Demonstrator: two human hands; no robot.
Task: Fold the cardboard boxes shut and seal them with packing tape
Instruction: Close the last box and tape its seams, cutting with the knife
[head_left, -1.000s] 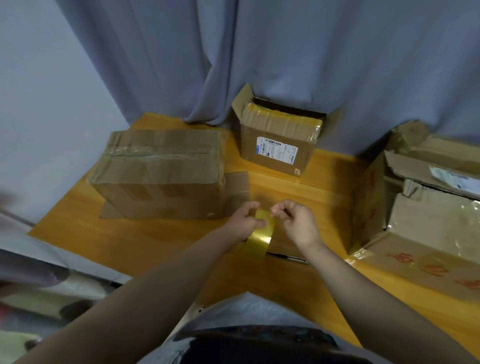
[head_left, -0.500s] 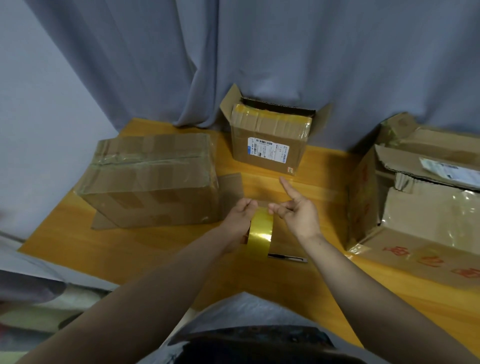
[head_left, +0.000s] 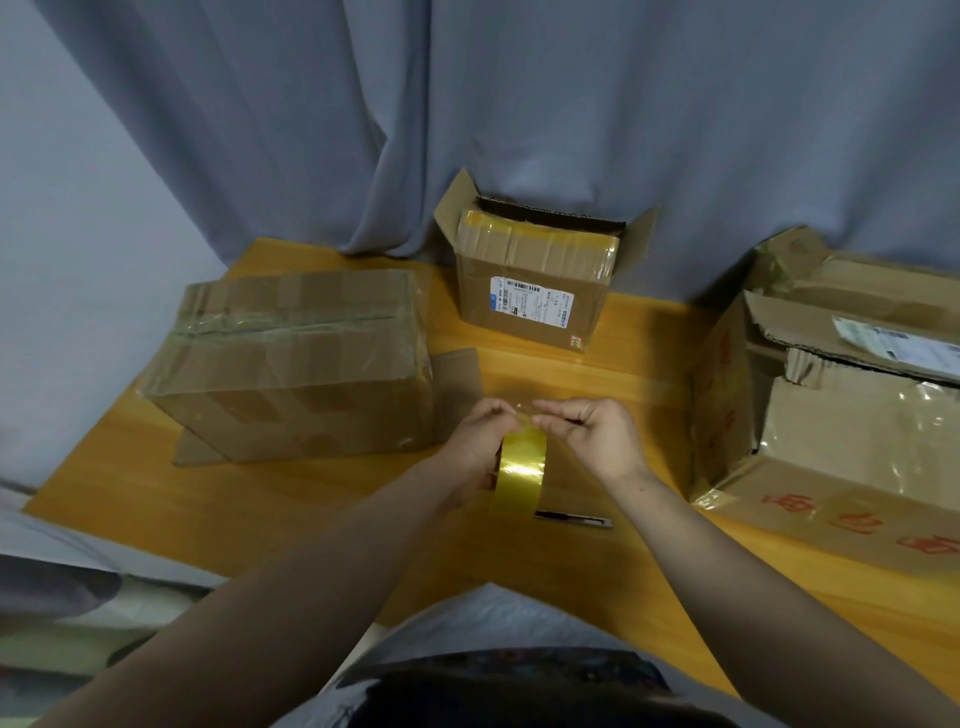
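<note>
Gripping the roll of packing tape (head_left: 519, 470) over the near middle of the wooden table (head_left: 260, 499), the left hand (head_left: 480, 431) had its fingers curled round the roll's upper left side. The roll stood on edge, its shiny yellow band facing the camera. The right hand (head_left: 592, 436) met it from the other side, thumb and fingertips pinched together at the top of the roll, where a bit of clear film showed between the two hands; it seemed to be the tape's loose end, though blur made that hard to confirm. A thin dark tool (head_left: 571, 518) lay flat on the table just beyond the roll's lower edge.

Toward the left edge sat a closed taped box (head_left: 296, 364), its top seam covered in glossy tape, resting on a flat piece of cardboard (head_left: 457, 379) that stuck out on its right. At the far edge, against the grey curtain (head_left: 519, 104), stood a small box (head_left: 535, 291) with a white label and its flaps up. By the right edge a large box (head_left: 831, 467) with red print lay with its flaps loose and unsealed.
</note>
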